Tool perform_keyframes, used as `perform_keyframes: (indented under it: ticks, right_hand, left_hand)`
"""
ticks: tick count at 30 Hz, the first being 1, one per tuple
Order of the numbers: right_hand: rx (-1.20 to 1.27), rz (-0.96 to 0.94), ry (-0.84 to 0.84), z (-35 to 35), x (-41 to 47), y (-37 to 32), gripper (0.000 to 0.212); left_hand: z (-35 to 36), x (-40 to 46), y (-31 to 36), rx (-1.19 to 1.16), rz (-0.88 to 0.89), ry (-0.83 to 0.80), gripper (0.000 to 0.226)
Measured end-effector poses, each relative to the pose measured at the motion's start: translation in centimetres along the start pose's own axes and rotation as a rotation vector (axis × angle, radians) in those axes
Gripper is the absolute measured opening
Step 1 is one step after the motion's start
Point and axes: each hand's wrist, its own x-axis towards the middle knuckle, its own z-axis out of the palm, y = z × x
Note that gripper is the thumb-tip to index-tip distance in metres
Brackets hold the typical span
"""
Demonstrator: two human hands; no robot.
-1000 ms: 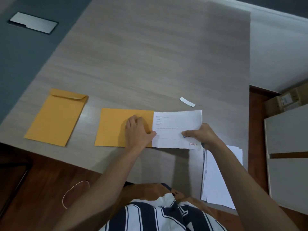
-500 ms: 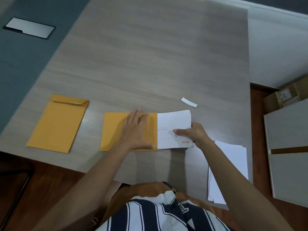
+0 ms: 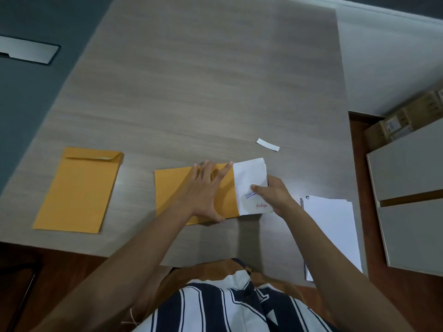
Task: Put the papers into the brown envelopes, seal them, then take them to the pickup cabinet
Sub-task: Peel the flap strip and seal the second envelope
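A: What colour are the envelopes?
B: Both orange-brown: the one in the middle point(image 3: 172, 188) and the one at left point(image 3: 79, 190).
A: And the paper point(image 3: 250, 174) sticking out?
B: White, with a blue stamp and red print near its lower edge.
A: The table point(image 3: 203, 92)?
B: Grey wood grain. A small white strip point(image 3: 267, 144) lies on it, and a white stack point(image 3: 335, 226) at right.
A: The shirt point(image 3: 227, 307)?
B: Navy and white stripes.
A: The floor point(image 3: 60, 271)?
B: Dark reddish-brown. The cabinet point(image 3: 407, 173) is pale grey, the boxes point(image 3: 402, 121) tan.
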Motion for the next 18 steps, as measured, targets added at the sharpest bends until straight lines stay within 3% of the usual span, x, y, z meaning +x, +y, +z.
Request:
perform_keyframes:
  ticks: [6, 11, 18]
  right_hand:
    - [-0.098, -0.073, -0.051, 1.5, -1.3, -1.3, 0.016]
    - [-0.072, -0.017, -0.04, -0.6, -1.5, -1.7, 0.011]
    - [0.057, 0.099, -0.239, 0.2, -1.6, -2.3, 0.022]
  left_hand:
    - [-0.3, 0.1, 1.7, -0.105, 0.018, 0.04, 0.15]
    - [-0.4, -0.3, 1.6, -0.095, 0.017, 0.054, 0.149]
    - [-0.9, -0.4, 2.8, -0.117, 0.056, 0.086, 0.149]
